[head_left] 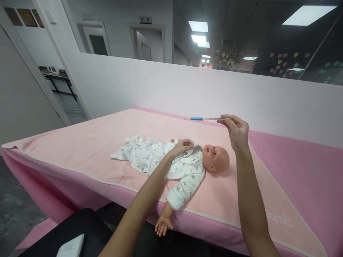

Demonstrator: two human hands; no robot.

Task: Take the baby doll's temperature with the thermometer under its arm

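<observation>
A baby doll (216, 159) in a white printed outfit (189, 171) lies on its back, head to the right, mouth open. My left hand (183, 146) rests on its chest, fingers closed on the edge of the shirt near the collar. Above and beyond the doll's head, my right hand (235, 129) pinches one end of a thin glass thermometer (211, 118) with a blue tip (196, 119). The thermometer is held nearly level, its blue end pointing left. One doll arm (166, 214) hangs over the near table edge.
A light pink blanket (93, 142) covers the table over a darker pink cloth (300, 153). A white wall with a window above (254, 43) stands behind. A white phone-like object (71, 246) lies on my dark-clothed lap at the lower left. A doorway opens at the far left.
</observation>
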